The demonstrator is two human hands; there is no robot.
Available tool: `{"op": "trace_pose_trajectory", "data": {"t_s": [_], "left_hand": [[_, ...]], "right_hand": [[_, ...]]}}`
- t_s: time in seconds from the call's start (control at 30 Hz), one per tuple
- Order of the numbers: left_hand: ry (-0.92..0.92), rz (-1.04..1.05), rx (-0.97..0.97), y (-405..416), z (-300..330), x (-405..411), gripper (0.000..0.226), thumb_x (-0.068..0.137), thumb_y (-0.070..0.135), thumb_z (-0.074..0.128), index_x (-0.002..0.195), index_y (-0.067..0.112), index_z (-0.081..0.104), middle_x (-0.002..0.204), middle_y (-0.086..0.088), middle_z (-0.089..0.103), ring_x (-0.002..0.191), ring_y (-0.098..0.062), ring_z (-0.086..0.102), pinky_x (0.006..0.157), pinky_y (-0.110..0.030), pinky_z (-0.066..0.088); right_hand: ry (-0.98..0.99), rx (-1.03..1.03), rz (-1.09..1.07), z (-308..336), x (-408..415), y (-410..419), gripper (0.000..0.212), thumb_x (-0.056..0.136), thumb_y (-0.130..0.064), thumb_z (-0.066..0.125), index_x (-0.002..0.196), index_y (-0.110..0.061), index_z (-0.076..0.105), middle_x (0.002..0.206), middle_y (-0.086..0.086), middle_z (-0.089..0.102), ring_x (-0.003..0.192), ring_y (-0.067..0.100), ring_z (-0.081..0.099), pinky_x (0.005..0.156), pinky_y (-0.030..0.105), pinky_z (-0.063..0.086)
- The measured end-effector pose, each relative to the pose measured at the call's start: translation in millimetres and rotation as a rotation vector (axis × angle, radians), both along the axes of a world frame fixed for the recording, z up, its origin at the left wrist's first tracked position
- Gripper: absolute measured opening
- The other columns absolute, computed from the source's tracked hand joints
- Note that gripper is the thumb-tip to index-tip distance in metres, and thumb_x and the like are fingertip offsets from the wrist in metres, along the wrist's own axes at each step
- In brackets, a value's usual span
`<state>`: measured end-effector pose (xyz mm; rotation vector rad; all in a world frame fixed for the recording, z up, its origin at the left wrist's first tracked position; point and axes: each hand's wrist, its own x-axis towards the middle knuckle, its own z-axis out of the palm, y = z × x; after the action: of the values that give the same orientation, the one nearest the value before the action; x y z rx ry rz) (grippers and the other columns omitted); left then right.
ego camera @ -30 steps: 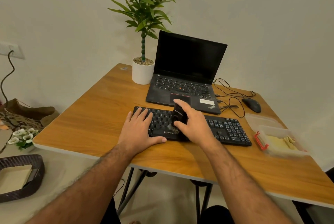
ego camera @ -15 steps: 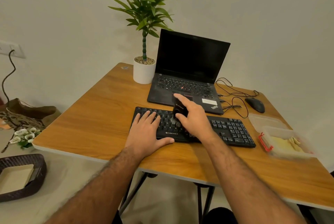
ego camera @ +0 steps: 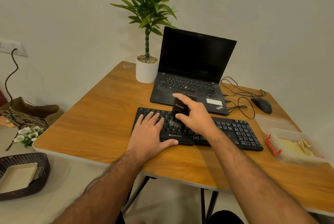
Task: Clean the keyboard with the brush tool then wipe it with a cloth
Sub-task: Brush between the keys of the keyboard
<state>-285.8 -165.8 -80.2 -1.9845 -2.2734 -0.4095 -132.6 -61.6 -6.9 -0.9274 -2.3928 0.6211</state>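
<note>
A black keyboard (ego camera: 240, 131) lies across the wooden table (ego camera: 94, 124) in front of me. My right hand (ego camera: 196, 117) grips a black brush tool (ego camera: 179, 110), held upright with its bristles down on the keys left of the middle. My left hand (ego camera: 150, 133) rests flat on the keyboard's left end, fingers spread over the keys and thumb along the front edge. A yellow cloth (ego camera: 296, 147) lies in a clear plastic box (ego camera: 282, 133) at the right.
An open black laptop (ego camera: 191, 72) stands just behind the keyboard, a potted plant (ego camera: 147, 68) to its left. A mouse (ego camera: 262, 104) and loose cables (ego camera: 238, 95) lie at the back right. A dark basket (ego camera: 23, 173) sits on the floor to the left.
My right hand has carried the brush from the keyboard's front rows back toward the upper rows. My left hand has stayed pressed on the keyboard's left end.
</note>
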Motion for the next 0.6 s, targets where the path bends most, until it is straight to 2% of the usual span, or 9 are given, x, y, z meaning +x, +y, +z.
{"op": "trace_pose_trajectory", "data": {"t_s": [0.07, 0.23, 0.33, 0.37, 0.47, 0.53, 0.6], "left_hand": [[0.002, 0.003, -0.013, 0.1, 0.3, 0.1, 0.112, 0.072, 0.094, 0.016, 0.155, 0.021, 0.032, 0.163, -0.001, 0.026, 0.152, -0.02, 0.013, 0.125, -0.043, 0.004], [-0.002, 0.003, -0.022, 0.3, 1.4, 0.6, 0.11, 0.073, 0.094, 0.019, 0.155, 0.021, 0.03, 0.163, -0.001, 0.025, 0.152, -0.019, 0.012, 0.125, -0.044, 0.004], [-0.008, 0.007, -0.026, 0.4, 1.7, 0.7, 0.11, 0.073, 0.094, 0.021, 0.155, 0.021, 0.03, 0.164, -0.001, 0.024, 0.152, -0.019, 0.011, 0.125, -0.044, 0.003], [-0.009, 0.007, -0.024, 0.2, 2.0, 1.1, 0.109, 0.074, 0.094, 0.022, 0.155, 0.021, 0.03, 0.164, -0.001, 0.024, 0.153, -0.019, 0.011, 0.125, -0.044, 0.003], [-0.02, 0.004, -0.02, 0.0, 2.0, 1.0, 0.107, 0.076, 0.092, 0.026, 0.155, 0.021, 0.03, 0.164, -0.002, 0.024, 0.153, -0.019, 0.011, 0.125, -0.043, 0.002], [-0.025, 0.003, -0.014, -0.4, 2.1, 1.1, 0.107, 0.077, 0.092, 0.027, 0.155, 0.02, 0.031, 0.163, -0.002, 0.025, 0.153, -0.02, 0.012, 0.125, -0.043, 0.002], [-0.024, 0.001, -0.019, -0.5, 2.6, 1.6, 0.107, 0.076, 0.092, 0.026, 0.155, 0.02, 0.03, 0.164, -0.002, 0.024, 0.153, -0.02, 0.011, 0.125, -0.043, 0.002]], "right_hand": [[-0.005, 0.029, -0.093, -0.2, 0.4, 8.6, 0.072, 0.086, -0.017, 0.071, 0.141, -0.05, 0.038, 0.129, -0.003, 0.061, 0.11, 0.015, 0.061, 0.093, 0.041, 0.055], [0.036, -0.068, 0.011, -2.7, 2.3, 3.1, 0.07, 0.086, -0.013, 0.071, 0.14, -0.048, 0.042, 0.127, -0.004, 0.059, 0.1, 0.01, 0.064, 0.082, 0.029, 0.059], [0.029, 0.005, -0.145, 0.2, 9.5, 19.1, 0.072, 0.087, -0.014, 0.071, 0.142, -0.048, 0.038, 0.132, -0.001, 0.058, 0.11, 0.013, 0.06, 0.093, 0.033, 0.055], [0.043, -0.005, -0.148, -0.4, 9.8, 21.4, 0.072, 0.087, -0.013, 0.071, 0.142, -0.047, 0.039, 0.133, -0.002, 0.057, 0.11, 0.011, 0.06, 0.092, 0.032, 0.055], [0.07, -0.094, 0.001, -1.4, 2.1, 10.7, 0.071, 0.085, -0.01, 0.072, 0.141, -0.044, 0.044, 0.13, -0.008, 0.056, 0.102, 0.006, 0.061, 0.084, 0.025, 0.057], [0.046, -0.056, -0.001, -3.2, -0.9, 13.0, 0.071, 0.085, -0.012, 0.071, 0.141, -0.044, 0.043, 0.132, -0.006, 0.057, 0.105, 0.009, 0.061, 0.088, 0.029, 0.056], [0.022, 0.024, -0.116, -1.8, -1.0, 22.9, 0.072, 0.086, -0.014, 0.07, 0.143, -0.046, 0.039, 0.133, -0.003, 0.058, 0.112, 0.014, 0.06, 0.096, 0.032, 0.052]]}}
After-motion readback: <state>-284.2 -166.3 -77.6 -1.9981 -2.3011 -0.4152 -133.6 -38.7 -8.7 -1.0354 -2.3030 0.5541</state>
